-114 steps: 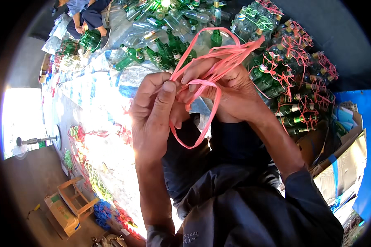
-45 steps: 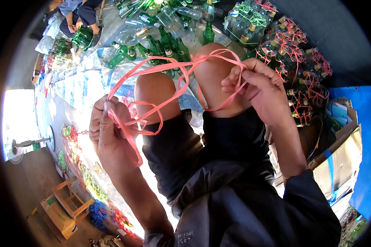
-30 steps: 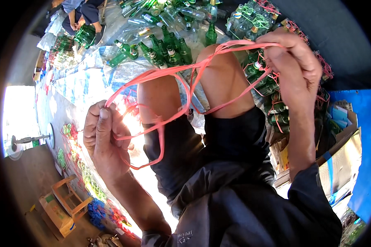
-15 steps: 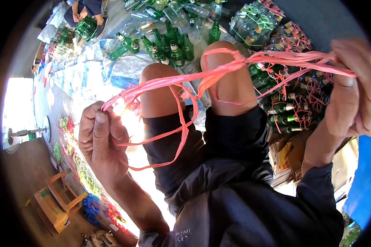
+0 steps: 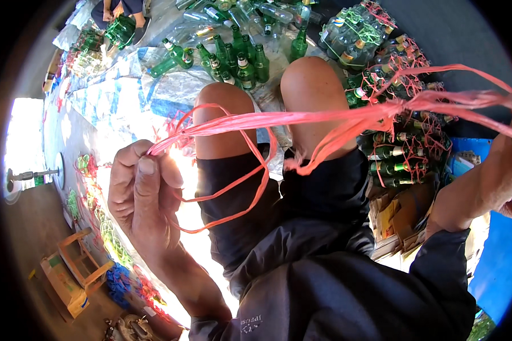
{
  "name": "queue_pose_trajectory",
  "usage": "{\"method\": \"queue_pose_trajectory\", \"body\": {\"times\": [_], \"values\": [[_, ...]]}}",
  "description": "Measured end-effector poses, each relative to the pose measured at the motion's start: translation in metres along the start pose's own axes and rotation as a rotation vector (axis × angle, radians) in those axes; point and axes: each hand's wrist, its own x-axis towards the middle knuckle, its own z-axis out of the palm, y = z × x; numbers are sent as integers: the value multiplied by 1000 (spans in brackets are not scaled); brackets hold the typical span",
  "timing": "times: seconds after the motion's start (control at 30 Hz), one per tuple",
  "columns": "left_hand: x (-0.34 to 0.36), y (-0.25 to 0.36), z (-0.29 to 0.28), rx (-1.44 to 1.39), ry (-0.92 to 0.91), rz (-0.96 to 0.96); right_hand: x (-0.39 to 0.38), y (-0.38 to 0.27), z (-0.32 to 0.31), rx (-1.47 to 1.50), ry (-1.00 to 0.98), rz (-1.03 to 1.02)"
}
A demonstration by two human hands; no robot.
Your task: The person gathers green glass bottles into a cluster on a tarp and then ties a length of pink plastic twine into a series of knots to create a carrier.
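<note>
A strand of pink plastic twine (image 5: 279,118) stretches nearly level across my bare knees, between my two hands. My left hand (image 5: 145,190) pinches one end between thumb and fingers, and thin loops hang down beside it. Toward the middle right the twine is knotted and splits into several flat strands, one loose end drooping over my lap. At the right rim my right hand (image 5: 503,170) is closed on the other end; its fingers are partly cut off by the picture's edge.
Green bottles (image 5: 246,71) stand on a blue-white sheet (image 5: 119,79) beyond my knees. Tied bottle bundles (image 5: 398,150) are stacked at right, above flattened cardboard (image 5: 407,213). Twine heaps (image 5: 111,238) and a wooden stool (image 5: 85,261) lie left. Another person (image 5: 119,14) sits far left with bottles.
My right hand has moved outward to the right, drawing the knot and strands along and stretching the twine. My left hand has stayed nearly in place, still pinching its end.
</note>
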Motion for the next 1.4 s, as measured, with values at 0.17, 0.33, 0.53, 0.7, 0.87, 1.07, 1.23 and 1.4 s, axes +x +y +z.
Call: {"method": "queue_pose_trajectory", "body": {"times": [0.17,0.33,0.53,0.7,0.87,1.07,1.23,1.4], "values": [[-3,-2,-4,54,16,-9,-12,-13,4,49,-67,18],[-3,-3,-4,100,-24,-35,-31,-8,20,230,-155,74],[-5,-8,7,42,-15,-107,-57,-7,24,354,-402,297],[-8,-9,7,98,-18,-135,-73,-6,28,449,-748,495],[-5,-15,6,114,-108,-105,-79,-19,41,552,-861,654],[-8,-13,10,63,-130,-169,-77,-54,72,714,-947,687],[-2,-23,8,133,-161,-146,-99,-66,90,849,-776,558],[-2,-24,11,93,-148,-196,-99,-59,82,871,-735,783]]}}
